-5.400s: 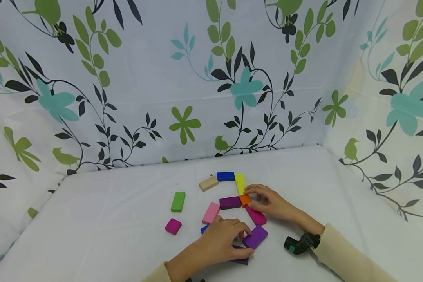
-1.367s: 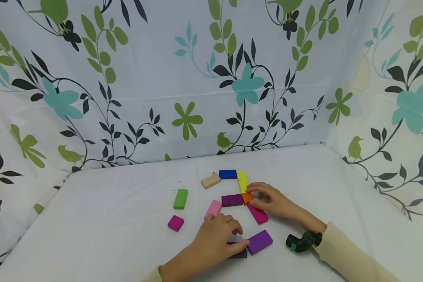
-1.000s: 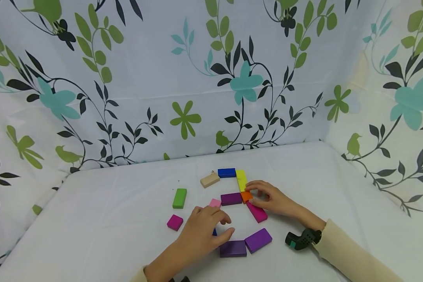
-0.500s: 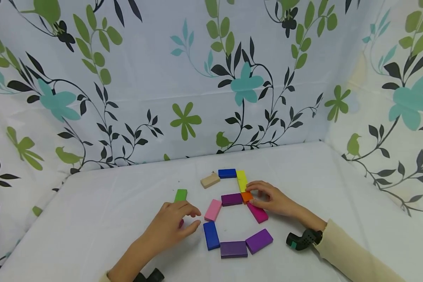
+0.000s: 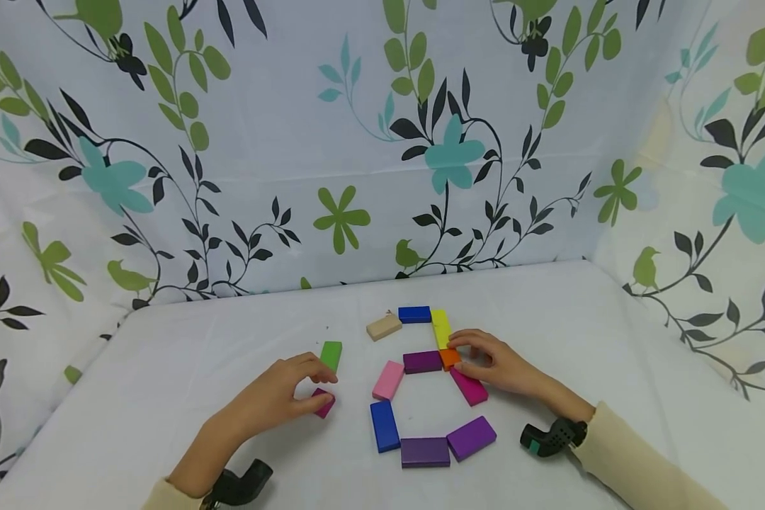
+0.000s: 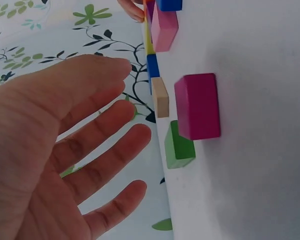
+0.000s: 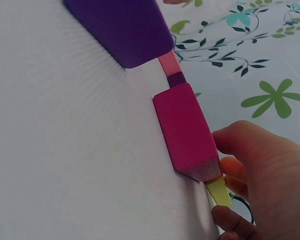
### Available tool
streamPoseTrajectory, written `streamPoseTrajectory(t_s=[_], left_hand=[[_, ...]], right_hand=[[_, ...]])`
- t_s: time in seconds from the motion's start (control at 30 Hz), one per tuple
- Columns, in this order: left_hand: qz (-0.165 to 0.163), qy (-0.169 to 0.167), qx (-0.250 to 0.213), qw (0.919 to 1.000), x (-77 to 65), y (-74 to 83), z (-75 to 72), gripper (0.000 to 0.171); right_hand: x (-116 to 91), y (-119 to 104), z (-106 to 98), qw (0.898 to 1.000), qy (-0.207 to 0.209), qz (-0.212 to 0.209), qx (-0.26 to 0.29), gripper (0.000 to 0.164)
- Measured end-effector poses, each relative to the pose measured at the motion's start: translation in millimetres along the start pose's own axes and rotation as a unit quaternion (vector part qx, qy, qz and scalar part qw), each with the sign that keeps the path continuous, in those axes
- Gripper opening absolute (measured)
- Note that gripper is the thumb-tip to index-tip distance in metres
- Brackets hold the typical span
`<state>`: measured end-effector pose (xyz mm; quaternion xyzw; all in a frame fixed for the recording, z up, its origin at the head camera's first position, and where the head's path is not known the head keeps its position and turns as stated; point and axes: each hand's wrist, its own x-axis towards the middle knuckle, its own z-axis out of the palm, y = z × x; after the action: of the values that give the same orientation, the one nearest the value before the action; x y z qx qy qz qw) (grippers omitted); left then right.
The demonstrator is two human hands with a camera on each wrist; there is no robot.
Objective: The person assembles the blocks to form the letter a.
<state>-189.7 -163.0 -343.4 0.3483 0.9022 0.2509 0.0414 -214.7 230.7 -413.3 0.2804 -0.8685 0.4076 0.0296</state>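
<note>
My left hand [image 5: 274, 397] hovers around a small magenta cube [image 5: 321, 404], thumb and fingers apart. In the left wrist view that hand [image 6: 80, 145] is clear of the cube [image 6: 197, 106], and a green block [image 6: 180, 146] lies beyond it. My right hand [image 5: 500, 361] rests by the figure's right side, its fingertips at the yellow block [image 5: 441, 327] and orange block [image 5: 449, 358]. Its thumb lies at the top of the long magenta block [image 5: 469, 387]. The right wrist view shows this hand [image 7: 265, 175] beside the magenta block [image 7: 187, 130], with loosely bent fingers.
Several blocks form an "8"-like outline: blue [image 5: 414, 314], purple [image 5: 423, 362], pink [image 5: 388, 380], blue [image 5: 385, 426], dark purple [image 5: 425, 452] and violet [image 5: 472, 438]. A natural wood block [image 5: 384, 326] sits at its upper left. A patterned cloth [image 5: 261, 142] hangs behind the white table surface [image 5: 185, 368].
My left hand has left the dark purple and violet blocks and moved left to the magenta cube, uncovering the lower blue block. The violet block sits slightly further right. My right hand has stayed put.
</note>
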Motion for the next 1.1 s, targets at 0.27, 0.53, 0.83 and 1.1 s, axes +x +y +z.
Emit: streamPoseTrajectory(t_s=[0.27, 0.53, 0.83, 1.1], left_hand=[[-0.022, -0.054, -0.042, 0.9974, -1.2, -10.6, 3.2, 0.043], [-0.002, -0.079, -0.052, 0.9955, -1.1, -19.3, 5.3, 0.036], [0.016, -0.07, -0.031, 0.9969, -0.4, -23.2, 7.4, 0.033], [0.011, -0.068, -0.034, 0.9971, 0.5, -21.4, 8.6, 0.033]], right_hand=[[-0.1, 2.2, -0.6, 1.0, 0.0, 0.002, -0.004, 0.036], [0.4, 3.9, 0.1, 1.0, 0.003, -0.001, -0.004, 0.036], [1.3, 0.8, -0.6, 1.0, -0.002, 0.003, 0.002, 0.035], [0.9, -3.1, -1.3, 1.0, -0.002, 0.009, 0.009, 0.036]])
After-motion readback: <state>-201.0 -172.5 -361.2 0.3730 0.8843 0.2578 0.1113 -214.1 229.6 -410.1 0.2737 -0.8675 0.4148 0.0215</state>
